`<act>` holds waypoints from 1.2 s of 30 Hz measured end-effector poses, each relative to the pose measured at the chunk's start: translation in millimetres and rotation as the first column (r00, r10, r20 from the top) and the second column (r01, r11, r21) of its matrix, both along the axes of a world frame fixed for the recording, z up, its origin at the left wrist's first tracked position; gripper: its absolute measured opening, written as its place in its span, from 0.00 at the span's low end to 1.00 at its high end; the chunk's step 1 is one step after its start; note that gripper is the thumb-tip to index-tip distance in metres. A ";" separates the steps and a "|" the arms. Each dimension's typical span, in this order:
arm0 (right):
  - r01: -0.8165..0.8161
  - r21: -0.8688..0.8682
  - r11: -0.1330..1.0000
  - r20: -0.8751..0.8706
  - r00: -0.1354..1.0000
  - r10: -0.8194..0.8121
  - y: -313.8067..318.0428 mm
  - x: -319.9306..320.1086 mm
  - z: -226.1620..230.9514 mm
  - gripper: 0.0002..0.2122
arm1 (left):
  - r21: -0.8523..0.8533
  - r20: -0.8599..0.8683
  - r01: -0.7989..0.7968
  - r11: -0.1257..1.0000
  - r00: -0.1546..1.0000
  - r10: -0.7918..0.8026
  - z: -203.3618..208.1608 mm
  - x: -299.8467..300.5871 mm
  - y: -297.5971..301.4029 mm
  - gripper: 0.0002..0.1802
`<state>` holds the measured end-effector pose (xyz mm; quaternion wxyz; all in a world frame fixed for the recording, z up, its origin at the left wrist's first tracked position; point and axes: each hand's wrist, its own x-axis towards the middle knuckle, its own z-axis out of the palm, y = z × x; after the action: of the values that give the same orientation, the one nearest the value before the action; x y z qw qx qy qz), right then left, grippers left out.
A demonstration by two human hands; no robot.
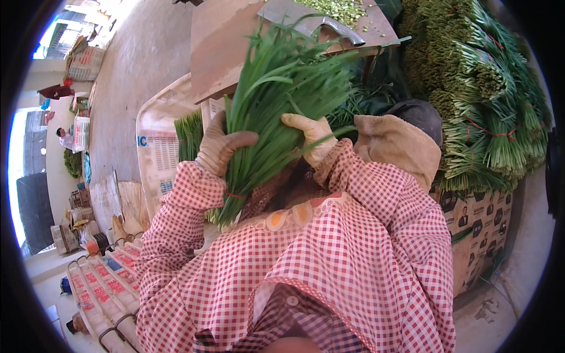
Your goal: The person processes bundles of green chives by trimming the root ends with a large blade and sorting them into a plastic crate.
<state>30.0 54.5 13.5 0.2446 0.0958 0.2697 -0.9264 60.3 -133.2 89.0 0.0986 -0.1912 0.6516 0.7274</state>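
A bunch of long green garlic chives [259, 141] is held up in front of my checked apron. A red band ties it near the pale cut ends, which point down toward me, and the leaves fan out away from me. My left hand [220, 144], in a dirty work glove, is closed round the bunch's left side with the thumb across the front. My right hand [312, 134], in a pale glove, grips leaves at the right side; some of its fingers are hidden behind them.
Ahead stands a wooden board [220, 50] bearing a cleaver [344, 32] and chopped green pieces [341, 9]. A white crate [162, 138] with more chives is at left. Many banded bunches [471, 100] are piled at right on printed cartons [479, 226]. Burlap [400, 144] lies beside my right arm.
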 end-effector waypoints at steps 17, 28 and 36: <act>0.109 -0.212 0.971 0.313 0.949 -0.038 7.7 -8.5 -26.9 0.21 | 0.345 0.202 -0.045 0.938 0.979 -0.027 6.1 -9.1 -30.8 0.35; 0.154 -0.426 0.892 0.193 0.978 -0.077 11.2 -19.4 -63.0 0.21 | -0.632 0.071 0.498 0.594 0.800 -0.596 -8.2 -6.5 -15.9 0.50; 0.202 -0.286 0.937 0.174 0.972 -0.157 17.5 -28.2 -81.6 0.19 | 0.344 0.182 0.158 0.925 0.956 -0.231 -11.1 -13.8 -21.7 0.40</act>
<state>1.8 72.0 -68.1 0.1899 0.1501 0.0961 -0.9655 46.6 -154.9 77.8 0.2723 -0.1855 0.5233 0.7859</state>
